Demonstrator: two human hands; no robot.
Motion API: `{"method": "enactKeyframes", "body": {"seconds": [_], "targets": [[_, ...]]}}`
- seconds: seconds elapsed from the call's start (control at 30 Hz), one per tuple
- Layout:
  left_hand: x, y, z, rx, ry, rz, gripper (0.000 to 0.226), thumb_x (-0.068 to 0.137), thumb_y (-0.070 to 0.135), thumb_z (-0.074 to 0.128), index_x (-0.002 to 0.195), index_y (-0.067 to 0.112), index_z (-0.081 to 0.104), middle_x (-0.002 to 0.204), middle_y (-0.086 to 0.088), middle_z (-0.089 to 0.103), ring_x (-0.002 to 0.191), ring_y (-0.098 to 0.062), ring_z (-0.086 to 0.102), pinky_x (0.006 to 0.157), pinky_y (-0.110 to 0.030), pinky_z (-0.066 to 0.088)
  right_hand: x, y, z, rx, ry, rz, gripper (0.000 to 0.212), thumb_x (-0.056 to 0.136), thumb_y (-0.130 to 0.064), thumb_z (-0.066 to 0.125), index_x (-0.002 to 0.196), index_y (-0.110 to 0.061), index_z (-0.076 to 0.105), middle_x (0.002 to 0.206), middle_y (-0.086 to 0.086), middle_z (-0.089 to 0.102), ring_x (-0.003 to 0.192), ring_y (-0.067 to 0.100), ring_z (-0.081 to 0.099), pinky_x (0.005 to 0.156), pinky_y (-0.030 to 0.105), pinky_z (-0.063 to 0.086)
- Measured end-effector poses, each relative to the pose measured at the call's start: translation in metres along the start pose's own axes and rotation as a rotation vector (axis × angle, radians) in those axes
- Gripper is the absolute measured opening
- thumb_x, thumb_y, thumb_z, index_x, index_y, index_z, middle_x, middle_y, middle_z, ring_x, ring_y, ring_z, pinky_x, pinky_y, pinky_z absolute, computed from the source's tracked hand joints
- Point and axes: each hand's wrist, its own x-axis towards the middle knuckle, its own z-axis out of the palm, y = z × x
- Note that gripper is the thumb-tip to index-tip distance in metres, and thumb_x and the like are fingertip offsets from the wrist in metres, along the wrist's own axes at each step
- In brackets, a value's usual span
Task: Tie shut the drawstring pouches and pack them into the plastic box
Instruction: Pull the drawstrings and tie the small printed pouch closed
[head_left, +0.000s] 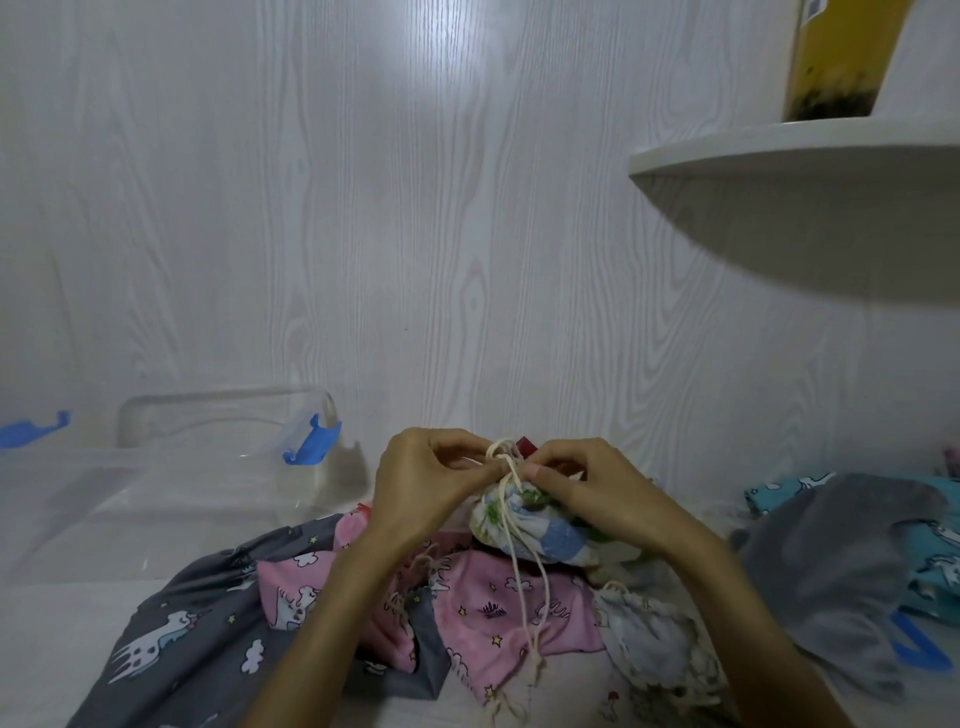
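Note:
A white pouch with blue and green print (540, 535) sits on the pile in front of me, its neck gathered. Its cream drawstring (524, 587) loops at the neck and hangs down over the pink pouch. My left hand (421, 483) pinches the cord at the neck from the left. My right hand (587, 493) pinches it from the right, fingertips almost touching. A pink unicorn pouch (483, 613), a grey unicorn pouch (176, 639) and a pale pouch (654, 644) lie below. The clear plastic box (130, 499) with blue clips stands open at the left.
A teal unicorn pouch (779, 491) and a grey cloth (831, 566) lie at the right. A white rounded shelf (810, 171) juts from the wall at upper right, holding a yellow container (841, 62). The white wood-grain wall stands close behind.

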Motion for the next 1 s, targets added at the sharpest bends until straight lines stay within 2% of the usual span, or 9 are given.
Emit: {"method": "enactKeyframes", "body": {"seconds": [0.07,0.13,0.2,0.27,0.4,0.5,0.67,0.9,1.0], "targets": [[-0.001,-0.001,0.003,-0.024,0.006,0.032,0.011,0.069,0.024,0.082,0.078,0.028,0.078,0.076,0.006,0.075,0.072,-0.012,0.073,0.074,-0.046,0.059,0.002,0.002,0.000,0.075,-0.005,0.062,0.016,0.091,-0.027,0.059,0.094,-0.019,0.073,0.085,-0.006,0.071,0.080,0.010,0.065,0.072,0.022,0.049],[-0.001,0.000,0.005,-0.050,0.008,0.056,0.012,0.069,0.022,0.082,0.079,0.026,0.078,0.075,0.004,0.075,0.071,-0.015,0.073,0.072,-0.046,0.059,0.002,0.002,0.001,0.151,-0.030,0.089,0.017,0.090,-0.026,0.060,0.099,-0.017,0.072,0.086,-0.002,0.069,0.077,0.007,0.063,0.070,0.017,0.047],[-0.001,0.000,0.006,-0.068,0.006,0.070,0.012,0.069,0.020,0.082,0.080,0.022,0.078,0.076,0.002,0.076,0.071,-0.017,0.073,0.072,-0.045,0.059,0.001,0.002,0.002,0.245,-0.076,0.097,0.015,0.090,-0.023,0.060,0.101,-0.021,0.071,0.097,0.001,0.072,0.087,0.010,0.065,0.078,0.017,0.047],[-0.001,0.001,0.006,-0.101,-0.002,0.075,0.012,0.070,0.016,0.081,0.081,0.019,0.078,0.077,0.000,0.076,0.072,-0.018,0.073,0.073,-0.044,0.060,-0.001,0.002,0.002,0.332,-0.068,0.122,0.012,0.088,-0.024,0.063,0.096,-0.026,0.073,0.099,-0.001,0.074,0.092,0.008,0.067,0.081,0.018,0.048],[0.002,0.003,0.005,-0.201,-0.053,0.056,0.016,0.070,0.006,0.079,0.082,0.015,0.078,0.080,-0.002,0.076,0.078,-0.018,0.073,0.072,-0.029,0.058,-0.001,0.002,0.003,0.497,0.043,0.181,0.006,0.077,-0.022,0.074,0.083,-0.022,0.077,0.084,-0.005,0.076,0.080,0.001,0.069,0.069,0.009,0.049],[0.003,0.004,0.002,-0.305,-0.096,0.016,0.016,0.068,0.004,0.077,0.081,0.013,0.077,0.080,-0.004,0.076,0.079,-0.018,0.073,0.070,-0.019,0.055,-0.001,0.000,0.003,0.521,0.029,0.179,0.005,0.077,-0.021,0.074,0.081,-0.022,0.076,0.084,-0.004,0.076,0.082,0.003,0.069,0.072,0.010,0.050],[0.002,0.003,0.003,-0.316,-0.152,0.001,0.020,0.063,0.014,0.077,0.082,0.011,0.076,0.081,-0.004,0.076,0.080,-0.018,0.073,0.071,-0.019,0.056,-0.001,0.001,0.000,0.470,-0.114,0.221,0.018,0.082,-0.023,0.069,0.099,-0.018,0.074,0.100,0.000,0.074,0.098,0.008,0.067,0.089,0.017,0.049],[0.005,0.001,0.000,-0.347,-0.306,-0.108,0.025,0.080,0.007,0.066,0.104,0.004,0.071,0.095,-0.007,0.075,0.092,-0.016,0.071,0.076,-0.016,0.053,-0.004,-0.006,-0.002,0.476,0.029,0.191,0.013,0.075,-0.018,0.076,0.086,-0.012,0.077,0.082,0.000,0.076,0.078,0.004,0.070,0.064,0.008,0.047],[0.005,0.002,0.001,-0.388,-0.326,-0.187,0.027,0.088,0.013,0.059,0.110,0.000,0.068,0.099,-0.011,0.074,0.094,-0.016,0.070,0.079,-0.016,0.052,-0.007,-0.012,-0.008,0.380,0.156,0.157,0.001,0.076,-0.016,0.076,0.077,-0.017,0.076,0.075,0.003,0.074,0.072,0.014,0.069,0.063,0.019,0.053]]}}
